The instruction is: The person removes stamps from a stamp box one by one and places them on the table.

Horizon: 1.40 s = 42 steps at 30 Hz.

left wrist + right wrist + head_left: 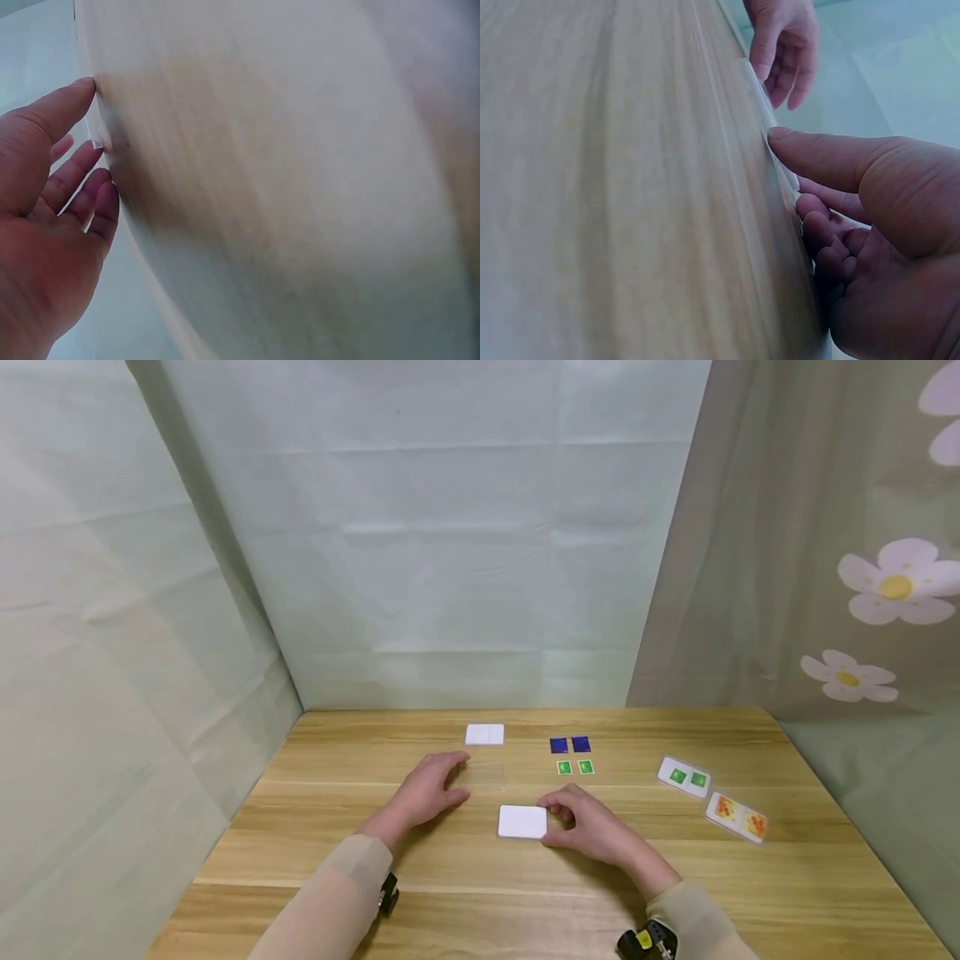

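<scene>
Wooden tabletop point(337, 781), transparent rectangle point(483, 777) barely discernible between the hands point(422, 791) point(592, 829)

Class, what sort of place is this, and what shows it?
Probably a curtained-off tabletop workspace: a light-brown wood-grain table, a plain pale-green hanging sheet and a flower-printed grey-green curtain.
</scene>
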Each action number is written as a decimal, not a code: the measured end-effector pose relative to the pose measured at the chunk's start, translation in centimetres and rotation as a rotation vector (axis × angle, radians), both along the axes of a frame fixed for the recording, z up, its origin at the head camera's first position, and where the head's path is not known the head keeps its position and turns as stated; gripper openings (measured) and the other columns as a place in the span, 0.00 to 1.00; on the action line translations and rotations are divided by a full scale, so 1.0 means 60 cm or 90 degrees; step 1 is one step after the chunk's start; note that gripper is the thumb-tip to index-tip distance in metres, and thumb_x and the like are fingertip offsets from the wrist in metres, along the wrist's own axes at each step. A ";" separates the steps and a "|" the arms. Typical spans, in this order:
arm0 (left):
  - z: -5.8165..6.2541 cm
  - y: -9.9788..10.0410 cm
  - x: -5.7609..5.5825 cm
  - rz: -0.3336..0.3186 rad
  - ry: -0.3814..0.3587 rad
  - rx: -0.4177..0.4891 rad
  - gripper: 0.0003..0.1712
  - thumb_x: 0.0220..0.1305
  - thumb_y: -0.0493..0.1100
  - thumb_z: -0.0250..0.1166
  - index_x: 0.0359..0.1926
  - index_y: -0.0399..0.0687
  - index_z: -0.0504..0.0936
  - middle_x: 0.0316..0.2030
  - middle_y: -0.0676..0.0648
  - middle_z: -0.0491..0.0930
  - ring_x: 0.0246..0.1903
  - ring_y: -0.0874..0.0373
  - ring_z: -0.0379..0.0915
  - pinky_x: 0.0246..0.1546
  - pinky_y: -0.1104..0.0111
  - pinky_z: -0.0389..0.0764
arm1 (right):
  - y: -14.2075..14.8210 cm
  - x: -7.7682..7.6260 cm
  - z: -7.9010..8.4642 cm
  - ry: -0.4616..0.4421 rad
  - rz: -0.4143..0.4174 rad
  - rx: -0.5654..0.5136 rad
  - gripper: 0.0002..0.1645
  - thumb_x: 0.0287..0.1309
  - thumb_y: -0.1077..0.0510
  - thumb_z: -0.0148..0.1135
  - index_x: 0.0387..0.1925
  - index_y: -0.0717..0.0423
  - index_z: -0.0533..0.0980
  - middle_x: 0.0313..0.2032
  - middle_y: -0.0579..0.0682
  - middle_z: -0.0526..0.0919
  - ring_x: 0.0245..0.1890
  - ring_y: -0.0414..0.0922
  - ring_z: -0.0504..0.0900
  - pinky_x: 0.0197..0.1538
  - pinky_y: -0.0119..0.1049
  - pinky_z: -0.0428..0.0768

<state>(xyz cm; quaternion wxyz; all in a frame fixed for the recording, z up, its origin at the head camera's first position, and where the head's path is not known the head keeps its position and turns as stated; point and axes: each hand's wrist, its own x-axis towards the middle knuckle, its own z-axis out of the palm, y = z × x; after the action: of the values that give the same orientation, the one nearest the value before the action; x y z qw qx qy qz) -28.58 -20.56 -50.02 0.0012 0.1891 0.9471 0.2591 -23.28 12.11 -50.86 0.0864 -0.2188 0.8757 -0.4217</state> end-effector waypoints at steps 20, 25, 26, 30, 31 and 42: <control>0.013 0.011 0.018 -0.060 0.029 0.003 0.34 0.70 0.43 0.79 0.72 0.36 0.80 0.68 0.37 0.82 0.70 0.39 0.75 0.74 0.46 0.73 | 0.001 0.001 0.001 -0.009 -0.006 -0.007 0.29 0.61 0.58 0.84 0.63 0.55 0.85 0.47 0.48 0.77 0.44 0.46 0.72 0.44 0.34 0.73; 0.020 0.019 0.027 -0.071 0.013 0.022 0.34 0.72 0.42 0.78 0.73 0.38 0.79 0.69 0.39 0.81 0.70 0.41 0.74 0.74 0.47 0.74 | 0.000 0.000 0.001 -0.006 -0.002 -0.010 0.29 0.61 0.59 0.84 0.62 0.56 0.85 0.46 0.49 0.77 0.44 0.47 0.72 0.44 0.34 0.72; 0.021 0.021 0.029 -0.075 0.013 0.025 0.33 0.72 0.42 0.78 0.73 0.38 0.79 0.69 0.39 0.81 0.70 0.41 0.74 0.74 0.47 0.74 | 0.000 0.000 0.000 -0.005 -0.001 -0.011 0.29 0.60 0.59 0.84 0.62 0.56 0.85 0.46 0.49 0.77 0.43 0.47 0.72 0.44 0.34 0.72; 0.023 0.028 0.035 -0.095 0.020 0.030 0.33 0.71 0.41 0.78 0.72 0.37 0.79 0.69 0.39 0.81 0.71 0.41 0.74 0.75 0.46 0.72 | 0.000 0.001 0.001 -0.006 -0.001 -0.012 0.29 0.60 0.59 0.84 0.62 0.57 0.85 0.46 0.50 0.77 0.43 0.47 0.72 0.44 0.34 0.72; 0.023 0.030 0.036 -0.098 0.020 0.029 0.33 0.71 0.41 0.78 0.73 0.37 0.79 0.69 0.39 0.81 0.71 0.41 0.74 0.75 0.46 0.72 | 0.000 0.001 0.001 -0.007 -0.002 -0.011 0.29 0.60 0.59 0.85 0.62 0.57 0.85 0.46 0.49 0.77 0.43 0.47 0.72 0.44 0.34 0.73; 0.025 0.048 0.051 -0.135 0.031 0.017 0.33 0.70 0.42 0.79 0.72 0.39 0.80 0.68 0.41 0.82 0.69 0.43 0.76 0.72 0.48 0.76 | 0.001 0.001 0.002 -0.004 -0.001 -0.009 0.29 0.61 0.58 0.84 0.62 0.56 0.85 0.46 0.50 0.77 0.43 0.47 0.72 0.44 0.35 0.73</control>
<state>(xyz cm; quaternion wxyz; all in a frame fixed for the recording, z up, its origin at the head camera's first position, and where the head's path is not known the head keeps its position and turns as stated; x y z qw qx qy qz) -25.55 -17.70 -48.54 0.0027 0.2947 0.9179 0.2656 -23.21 12.15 -50.72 0.0873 -0.2177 0.8725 -0.4286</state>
